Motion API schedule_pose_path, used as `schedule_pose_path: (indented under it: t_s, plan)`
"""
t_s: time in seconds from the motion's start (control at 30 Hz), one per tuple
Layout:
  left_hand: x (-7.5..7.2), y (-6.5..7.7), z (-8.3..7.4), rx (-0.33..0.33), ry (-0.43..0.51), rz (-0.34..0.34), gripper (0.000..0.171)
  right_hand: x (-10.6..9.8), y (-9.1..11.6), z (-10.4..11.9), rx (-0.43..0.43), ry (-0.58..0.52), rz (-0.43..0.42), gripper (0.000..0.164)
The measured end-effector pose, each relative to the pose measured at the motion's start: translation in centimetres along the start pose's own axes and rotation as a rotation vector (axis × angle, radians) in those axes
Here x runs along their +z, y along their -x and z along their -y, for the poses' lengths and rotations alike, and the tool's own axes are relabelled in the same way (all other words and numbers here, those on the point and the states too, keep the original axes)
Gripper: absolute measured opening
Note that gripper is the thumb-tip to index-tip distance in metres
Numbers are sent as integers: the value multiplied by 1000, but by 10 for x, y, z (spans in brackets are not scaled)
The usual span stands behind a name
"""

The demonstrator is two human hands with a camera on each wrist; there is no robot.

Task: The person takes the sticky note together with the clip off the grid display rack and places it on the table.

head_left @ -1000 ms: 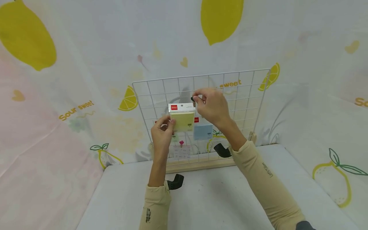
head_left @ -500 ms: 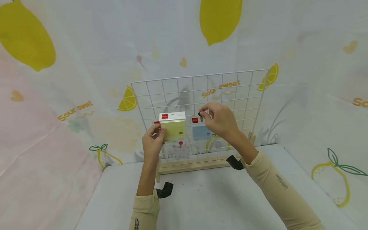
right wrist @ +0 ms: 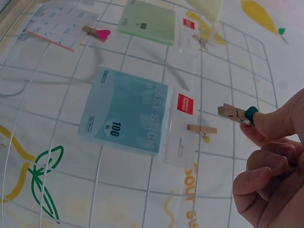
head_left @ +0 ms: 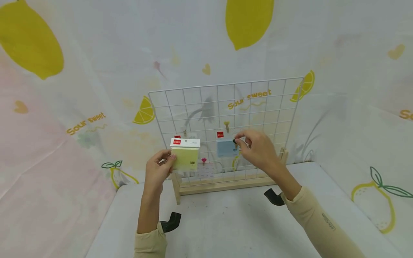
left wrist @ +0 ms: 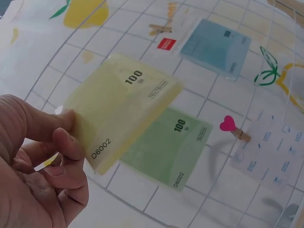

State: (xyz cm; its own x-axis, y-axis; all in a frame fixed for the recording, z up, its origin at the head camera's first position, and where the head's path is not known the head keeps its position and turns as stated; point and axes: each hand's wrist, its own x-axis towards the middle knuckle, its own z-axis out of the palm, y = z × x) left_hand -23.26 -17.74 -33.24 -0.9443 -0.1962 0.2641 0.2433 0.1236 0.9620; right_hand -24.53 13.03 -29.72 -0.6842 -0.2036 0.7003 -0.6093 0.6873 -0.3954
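Note:
In the head view my left hand [head_left: 157, 168] holds a pack of yellow sticky notes [head_left: 184, 157] by its left edge, in front of the wire grid. The thumb lies on the pack's front, its white header upward. My right hand [head_left: 259, 148] pinches a small wooden clothespin [right wrist: 232, 113] by its dark green end, between thumb and index finger. Beside this hand, a pack of blue sticky notes [right wrist: 126, 111] hangs on the grid from a clothespin with a yellow end [head_left: 227, 126]. Partly behind the yellow pack hangs a green pack [left wrist: 168, 147].
The white wire grid [head_left: 226, 85] stands upright in a wooden base [head_left: 222, 187] on a white table [head_left: 219, 229]. A printed sheet [left wrist: 266, 152] hangs low on it from a pink-heart clothespin [left wrist: 229, 123]. A lemon-print cloth [head_left: 96, 53] covers the wall behind.
My left hand has moved left and down with the yellow pack, showing more of the grid. My right hand has gone down and right with the clothespin, uncovering the yellow-ended clothespin above the blue pack.

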Motion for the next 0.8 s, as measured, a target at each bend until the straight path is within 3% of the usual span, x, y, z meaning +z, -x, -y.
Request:
schedule_pose_path:
  t_s: [0.37, 0.8]
  plan:
    - [-37, 11, 14, -93, -112, 142, 24, -11, 31, -20, 21, 3, -87, 9]
    - [-82, 25, 42, -182, -163, 169, 29, -26, 69, -50, 112, 32, -51, 11]
